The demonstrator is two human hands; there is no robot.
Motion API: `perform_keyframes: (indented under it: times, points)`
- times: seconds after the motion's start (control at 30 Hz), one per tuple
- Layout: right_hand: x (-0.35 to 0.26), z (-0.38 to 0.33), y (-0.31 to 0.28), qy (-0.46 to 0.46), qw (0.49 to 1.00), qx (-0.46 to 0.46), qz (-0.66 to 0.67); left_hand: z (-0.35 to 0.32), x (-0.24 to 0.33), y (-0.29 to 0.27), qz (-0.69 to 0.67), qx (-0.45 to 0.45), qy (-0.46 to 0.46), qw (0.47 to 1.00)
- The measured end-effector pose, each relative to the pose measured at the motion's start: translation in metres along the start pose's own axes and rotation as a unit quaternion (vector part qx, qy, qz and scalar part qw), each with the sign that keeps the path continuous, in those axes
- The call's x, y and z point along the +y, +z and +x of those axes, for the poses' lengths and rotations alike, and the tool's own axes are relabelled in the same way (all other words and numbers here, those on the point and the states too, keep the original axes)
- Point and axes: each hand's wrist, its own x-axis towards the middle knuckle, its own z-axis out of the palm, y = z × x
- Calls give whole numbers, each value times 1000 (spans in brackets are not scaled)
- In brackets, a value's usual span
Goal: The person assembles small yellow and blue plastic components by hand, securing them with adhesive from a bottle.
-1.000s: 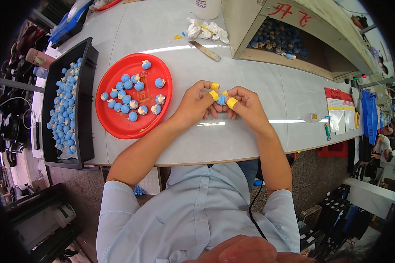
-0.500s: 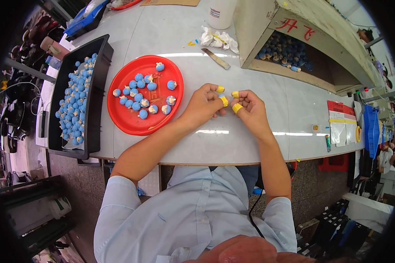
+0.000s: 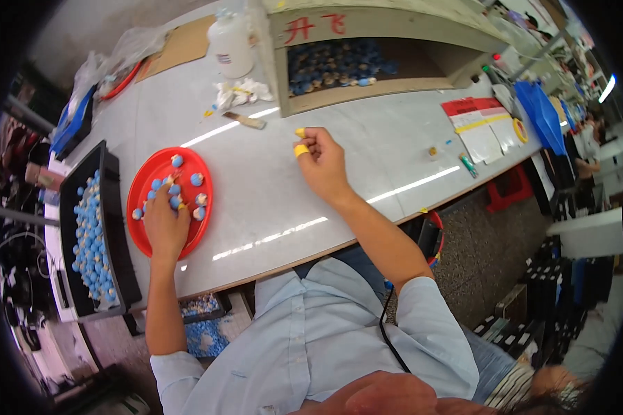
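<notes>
My left hand (image 3: 166,225) is over the round red tray (image 3: 138,232), its fingers reaching down among small blue balls with cream-coloured tips. Its thumb stands apart from the fingers, and no ball shows clearly gripped. One such blue ball (image 3: 177,160) lies at the tray's far side. Above the grey tabletop, to the right of the tray, hovers my right hand (image 3: 320,162). Yellow wraps cover its thumb and index fingertips, which are apart with nothing visible between them; the other fingers curl toward the palm.
A black bin (image 3: 112,228) full of blue balls stands left of the tray. At the back are a white bottle (image 3: 230,47), crumpled tissue (image 3: 242,93), a flat brush-like tool (image 3: 245,120) and a wooden shelf box (image 3: 387,91) holding more blue pieces. Red-and-white papers (image 3: 479,124) lie at right.
My hands have parted: the left has moved from beside the right to over the red tray. The small blue piece between them is no longer visible there. The view has shifted rightward.
</notes>
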Motion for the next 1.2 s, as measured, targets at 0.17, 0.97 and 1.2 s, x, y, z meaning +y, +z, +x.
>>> perform_keyframes:
  times: [0.17, 0.97, 1.2]
  points:
    - [-33, -9, -33, -60, 997, 43, 10, 3, -6, 7, 25, -21, -15, 999]
    - [-18, -28, -135, 122, 990, -39, 51, -71, 115, 19, -474, -46, 131, 869]
    - [-34, -70, -77, 167, 959, -228, 29, -73, 163, 63, -660, -317, -30, 680]
